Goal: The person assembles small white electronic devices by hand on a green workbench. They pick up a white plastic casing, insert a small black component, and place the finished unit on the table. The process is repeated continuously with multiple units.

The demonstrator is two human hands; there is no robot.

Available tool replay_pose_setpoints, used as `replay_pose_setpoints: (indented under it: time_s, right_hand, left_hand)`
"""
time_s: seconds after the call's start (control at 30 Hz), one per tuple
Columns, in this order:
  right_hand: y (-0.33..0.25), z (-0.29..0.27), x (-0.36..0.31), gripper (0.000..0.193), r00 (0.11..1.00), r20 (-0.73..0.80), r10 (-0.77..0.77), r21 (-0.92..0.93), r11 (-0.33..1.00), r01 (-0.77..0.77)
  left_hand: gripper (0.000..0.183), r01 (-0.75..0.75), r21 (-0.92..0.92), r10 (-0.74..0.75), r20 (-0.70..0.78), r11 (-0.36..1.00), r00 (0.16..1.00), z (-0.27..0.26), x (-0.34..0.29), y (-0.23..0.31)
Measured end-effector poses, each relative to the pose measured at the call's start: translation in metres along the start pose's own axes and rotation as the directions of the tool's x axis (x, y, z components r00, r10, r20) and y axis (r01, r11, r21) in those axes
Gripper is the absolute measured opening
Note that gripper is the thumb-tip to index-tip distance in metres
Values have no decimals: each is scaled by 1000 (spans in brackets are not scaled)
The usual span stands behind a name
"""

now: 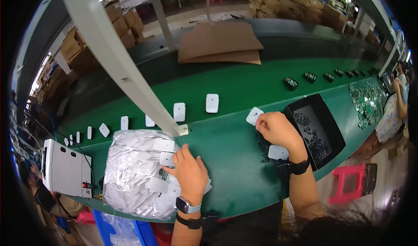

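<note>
White covers (135, 169) lie heaped in the clear bag (114, 198) at eight o'clock from the middle of your view, your left hand (190, 176) over their near side. Its fingers are spread with no visible grip; you cannot tell whether they touch the cover beside them. Work one fingertip under a single edge, so a second cover doesn't drag along.

At four o'clock a loose cover (278, 152) lies by your right wrist, near small black bits (264, 156) on the green bench (235, 172). Keep your black wristband (299, 167) from sweeping them about.

Your right hand (278, 129), just past three, has thumb and fingertips drawn together beside a tilted cover (254, 115) at the belt's edge; what they pinch, if anything, you cannot tell. Steady that cover flat and press lightly and squarely.

Beyond your wrist, the black box (333, 130) holds more bits; lift clear of its rim.

Farther off, spaced covers (212, 103) run along the belt (244, 87) from twelve round to nine; keep similar gaps. Black cases (291, 83) sit at two; leave them undisturbed.
</note>
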State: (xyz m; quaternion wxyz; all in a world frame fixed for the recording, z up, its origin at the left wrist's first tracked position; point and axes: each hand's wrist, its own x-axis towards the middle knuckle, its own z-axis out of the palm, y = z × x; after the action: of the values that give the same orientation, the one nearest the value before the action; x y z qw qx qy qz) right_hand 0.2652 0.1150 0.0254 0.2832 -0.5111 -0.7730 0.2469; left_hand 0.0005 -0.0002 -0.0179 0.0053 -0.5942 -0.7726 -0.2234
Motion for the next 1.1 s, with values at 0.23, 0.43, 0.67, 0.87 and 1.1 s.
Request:
replay_pose_setpoints:
  time_s: [0.23,0.43,0.67,0.87,1.1]
  right_hand:
    - [-7,-1,-18,4,942,335,-5,-187,980,71]
    - [-4,14,-21,1,949,316,5,-350,930,111]
    - [-8,18,-23,4,955,297,3,-448,883,136]
    - [-6,19,-27,6,970,242,31,-443,893,82]
    - [-15,10,-24,5,964,261,43,-396,916,66]
  left_hand:
    - [41,-88,-145,78,-76,985,994,0,2,-3]
    - [44,-142,-166,114,-166,976,980,2,7,-1]
    - [47,-61,43,66,-124,997,990,2,5,-3]
    - [45,-71,-130,60,-84,989,995,4,7,-13]
    - [40,-63,-87,39,-261,994,965,-6,7,-4]
